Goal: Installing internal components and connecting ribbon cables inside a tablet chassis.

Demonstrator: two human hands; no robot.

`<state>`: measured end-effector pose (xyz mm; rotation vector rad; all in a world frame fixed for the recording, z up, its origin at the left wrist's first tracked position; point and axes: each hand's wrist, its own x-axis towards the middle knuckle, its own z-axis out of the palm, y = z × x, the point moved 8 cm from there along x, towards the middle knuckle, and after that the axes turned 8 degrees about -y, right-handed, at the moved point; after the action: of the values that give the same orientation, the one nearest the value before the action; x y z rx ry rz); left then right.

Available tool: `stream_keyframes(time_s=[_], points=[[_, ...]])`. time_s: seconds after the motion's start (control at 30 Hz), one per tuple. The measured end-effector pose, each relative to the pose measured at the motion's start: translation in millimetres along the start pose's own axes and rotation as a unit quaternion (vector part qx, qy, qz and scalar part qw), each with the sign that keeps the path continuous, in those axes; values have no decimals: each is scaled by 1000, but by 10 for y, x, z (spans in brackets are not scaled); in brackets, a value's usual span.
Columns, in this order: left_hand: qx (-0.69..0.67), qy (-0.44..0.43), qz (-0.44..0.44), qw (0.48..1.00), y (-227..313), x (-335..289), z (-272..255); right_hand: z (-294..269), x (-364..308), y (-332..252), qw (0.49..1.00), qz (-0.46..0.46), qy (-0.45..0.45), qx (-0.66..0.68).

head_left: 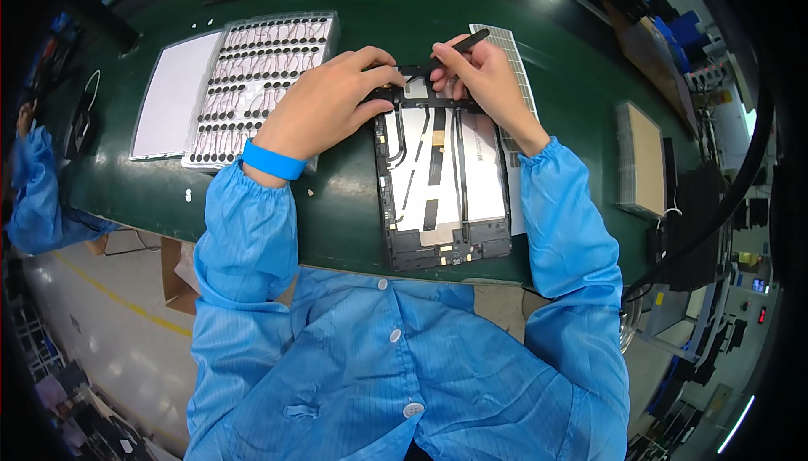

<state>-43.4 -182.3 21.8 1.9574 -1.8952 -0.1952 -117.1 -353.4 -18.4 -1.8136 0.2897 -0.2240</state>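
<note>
An opened tablet (484, 150) lies upright in front of me, with a black frame, a silvery inner panel, black strips and flat cables. My left hand (332, 103), with a blue band at the wrist, rests at its upper left corner. The thumb and fingers are apart, and the fingertips touch the dark top part. Over the top edge, my right hand (484, 74) is closed around a slim black stick-like tool (475, 39). Its tip points down-left toward the tablet and is partly hidden by the fingers.
Left of the tablet stands a clear tray (261, 82) with rows of small round black wired parts, beside a white lid (175, 95). A gridded sheet (515, 57) lies partly under the tablet. Stacked beige sheets (644, 158) are at the right. Another person's blue sleeve (38, 183) shows far left.
</note>
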Motion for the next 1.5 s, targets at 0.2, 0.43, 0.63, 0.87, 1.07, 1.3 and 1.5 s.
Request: stream_keyframes(time_s=[0.2,0.43,0.63,0.87,1.07,1.3,1.5], points=[[35,0,34,999,31,-15,27,56,-19,-63,1000,-24,8,18],[69,-11,61,996,178,78,35,-278,-146,-249,992,-87,74,44],[14,16,84,996,185,31,-92,-1100,-753,-362,978,-158,135,-4],[-30,-52,183,981,1099,401,235,-1450,-1494,545,984,26,156,84],[38,-126,199,971,1315,634,965,-1288,-1554,551,992,56,96,55],[32,-135,198,970,1373,705,992,-1321,-1584,539,993,71,82,46],[48,-135,186,972,1304,666,993,-1305,-1522,544,994,38,75,72]])
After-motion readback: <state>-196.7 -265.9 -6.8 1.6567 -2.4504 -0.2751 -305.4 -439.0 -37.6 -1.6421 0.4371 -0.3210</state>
